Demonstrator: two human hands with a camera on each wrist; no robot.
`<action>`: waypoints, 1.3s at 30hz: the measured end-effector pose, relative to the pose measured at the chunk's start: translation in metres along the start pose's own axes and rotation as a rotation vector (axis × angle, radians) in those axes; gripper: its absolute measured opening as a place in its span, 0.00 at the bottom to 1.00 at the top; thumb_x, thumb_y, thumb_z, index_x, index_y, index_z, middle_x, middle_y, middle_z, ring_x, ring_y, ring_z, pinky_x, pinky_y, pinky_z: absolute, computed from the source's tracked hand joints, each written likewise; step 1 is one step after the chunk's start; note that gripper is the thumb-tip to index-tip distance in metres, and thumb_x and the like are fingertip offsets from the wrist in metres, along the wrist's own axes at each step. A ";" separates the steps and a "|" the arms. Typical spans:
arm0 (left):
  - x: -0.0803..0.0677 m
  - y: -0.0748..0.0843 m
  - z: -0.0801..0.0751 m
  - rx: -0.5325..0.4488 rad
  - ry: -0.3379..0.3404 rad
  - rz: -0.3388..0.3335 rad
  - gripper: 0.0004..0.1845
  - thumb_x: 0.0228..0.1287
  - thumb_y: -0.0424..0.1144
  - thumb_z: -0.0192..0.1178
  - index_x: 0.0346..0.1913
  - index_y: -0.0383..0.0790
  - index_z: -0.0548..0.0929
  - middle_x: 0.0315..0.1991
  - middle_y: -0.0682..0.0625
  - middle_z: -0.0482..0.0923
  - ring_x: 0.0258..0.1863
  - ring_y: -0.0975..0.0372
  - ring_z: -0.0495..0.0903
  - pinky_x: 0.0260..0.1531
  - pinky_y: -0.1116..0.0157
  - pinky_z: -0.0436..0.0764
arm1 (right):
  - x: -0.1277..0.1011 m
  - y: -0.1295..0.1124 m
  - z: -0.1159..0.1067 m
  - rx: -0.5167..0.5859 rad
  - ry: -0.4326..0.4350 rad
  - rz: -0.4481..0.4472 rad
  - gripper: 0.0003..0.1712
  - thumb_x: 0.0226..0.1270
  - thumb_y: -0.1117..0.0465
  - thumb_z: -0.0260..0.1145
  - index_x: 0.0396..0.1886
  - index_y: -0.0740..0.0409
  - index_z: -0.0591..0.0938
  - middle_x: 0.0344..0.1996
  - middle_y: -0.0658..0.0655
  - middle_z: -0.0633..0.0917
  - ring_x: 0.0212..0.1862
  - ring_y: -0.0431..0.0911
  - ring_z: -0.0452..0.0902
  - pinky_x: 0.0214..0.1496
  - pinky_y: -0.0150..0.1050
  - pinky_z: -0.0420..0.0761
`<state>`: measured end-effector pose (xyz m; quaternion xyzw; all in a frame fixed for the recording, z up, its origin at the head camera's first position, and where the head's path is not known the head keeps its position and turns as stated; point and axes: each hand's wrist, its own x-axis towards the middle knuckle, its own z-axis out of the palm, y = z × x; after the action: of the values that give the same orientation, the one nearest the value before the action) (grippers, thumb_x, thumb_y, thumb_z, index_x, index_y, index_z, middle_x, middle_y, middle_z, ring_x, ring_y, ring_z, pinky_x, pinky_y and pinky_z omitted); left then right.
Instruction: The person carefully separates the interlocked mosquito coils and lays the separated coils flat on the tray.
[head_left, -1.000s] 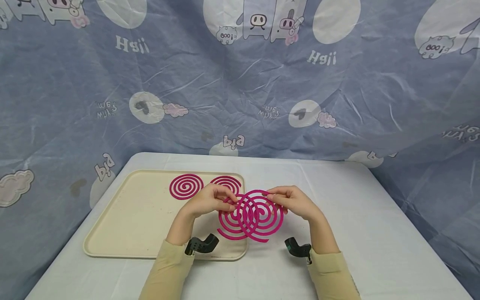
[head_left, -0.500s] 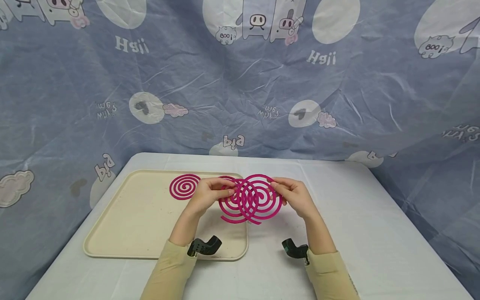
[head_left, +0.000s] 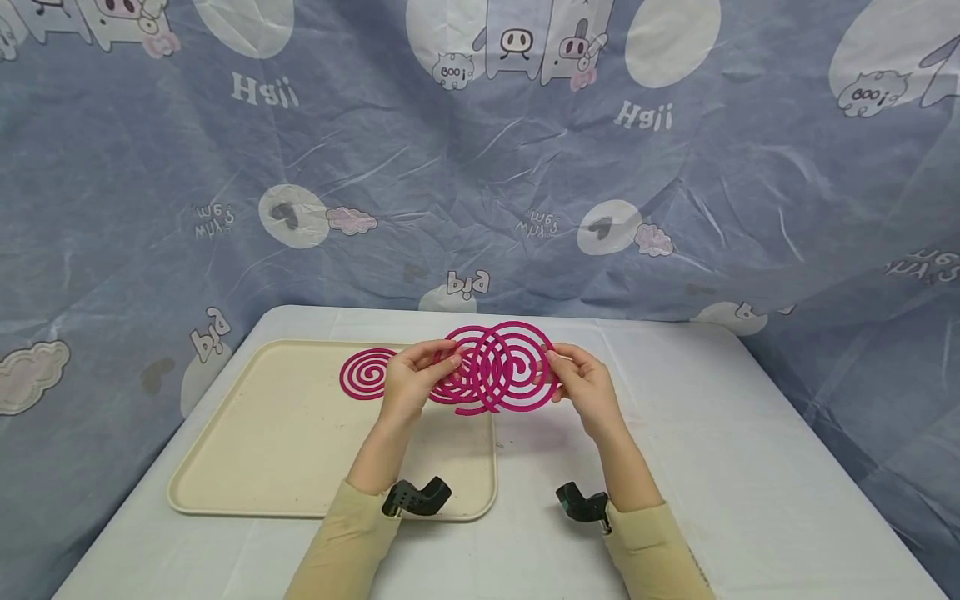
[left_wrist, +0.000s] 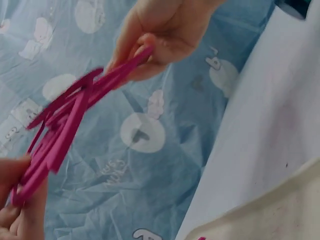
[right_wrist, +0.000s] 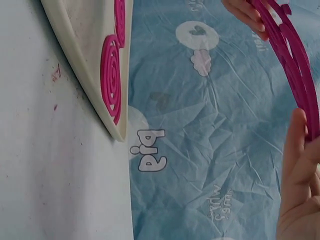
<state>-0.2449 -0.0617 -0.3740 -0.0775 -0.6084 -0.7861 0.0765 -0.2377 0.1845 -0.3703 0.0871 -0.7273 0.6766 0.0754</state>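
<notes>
Raised since before – interlocked pink coils (head_left: 495, 367) (above tray (head_left: 255, 450)) pinched by left grip (head_left: 411, 382) and right grip (head_left: 581, 385)

The interlocked magenta mosquito coils (head_left: 495, 367) held at the tray's 2 o'clock corner look like matt, pressed, powdery material with a dull, slightly grainy face, the same as the single coil (head_left: 367, 373) lying toward 12 o'clock on the tray. The cream tray (head_left: 255, 450) looks like smooth moulded plastic with a low sheen, its floor dusted with fine specks. The table cover (head_left: 712, 450) is a smooth, matt white sheet, and the blue cartoon-printed backdrop (head_left: 675, 183) at 12 o'clock is thin, creased non-woven cloth with a faint sheen.
</notes>
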 end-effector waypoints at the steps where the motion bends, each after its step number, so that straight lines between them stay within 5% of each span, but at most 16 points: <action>1: 0.000 0.000 -0.001 0.019 -0.032 0.010 0.14 0.53 0.27 0.67 0.44 0.28 0.82 0.39 0.45 0.84 0.36 0.63 0.83 0.38 0.67 0.82 | 0.000 0.000 -0.002 -0.004 -0.026 0.013 0.20 0.70 0.59 0.58 0.52 0.71 0.75 0.28 0.51 0.83 0.23 0.40 0.76 0.25 0.30 0.80; 8: -0.002 0.004 -0.014 0.198 -0.427 -0.001 0.18 0.52 0.27 0.67 0.48 0.31 0.82 0.41 0.46 0.81 0.30 0.63 0.77 0.29 0.69 0.81 | -0.002 -0.002 -0.017 -0.140 -0.304 0.071 0.22 0.66 0.57 0.62 0.52 0.70 0.76 0.32 0.57 0.84 0.27 0.44 0.79 0.27 0.37 0.82; 12: -0.002 0.004 -0.016 0.251 -0.497 0.003 0.18 0.52 0.27 0.67 0.48 0.31 0.82 0.38 0.44 0.80 0.29 0.62 0.76 0.30 0.68 0.81 | -0.003 -0.004 -0.022 -0.192 -0.394 0.080 0.17 0.64 0.59 0.65 0.45 0.69 0.79 0.27 0.58 0.84 0.23 0.43 0.77 0.25 0.35 0.80; 22: -0.004 -0.002 -0.004 0.218 -0.350 0.033 0.19 0.54 0.26 0.65 0.52 0.33 0.81 0.49 0.43 0.79 0.37 0.63 0.75 0.35 0.73 0.79 | -0.002 -0.003 -0.017 -0.165 -0.225 0.046 0.18 0.64 0.57 0.65 0.43 0.70 0.81 0.26 0.60 0.84 0.19 0.40 0.72 0.22 0.31 0.75; 29: -0.005 -0.002 0.002 0.116 -0.290 0.019 0.19 0.55 0.25 0.64 0.52 0.32 0.81 0.46 0.41 0.81 0.35 0.61 0.82 0.35 0.63 0.83 | -0.003 -0.008 -0.013 -0.157 -0.146 0.019 0.19 0.64 0.57 0.65 0.44 0.71 0.80 0.23 0.54 0.84 0.18 0.39 0.69 0.21 0.31 0.73; 39: -0.006 -0.007 0.016 0.048 0.040 0.045 0.20 0.53 0.28 0.67 0.52 0.38 0.83 0.47 0.42 0.80 0.39 0.58 0.83 0.36 0.65 0.82 | -0.004 -0.007 0.006 0.038 0.067 0.024 0.19 0.64 0.60 0.65 0.45 0.73 0.78 0.22 0.50 0.83 0.17 0.39 0.71 0.23 0.27 0.76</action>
<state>-0.2396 -0.0443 -0.3775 -0.0737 -0.6234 -0.7708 0.1082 -0.2321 0.1784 -0.3652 0.0574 -0.7123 0.6937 0.0899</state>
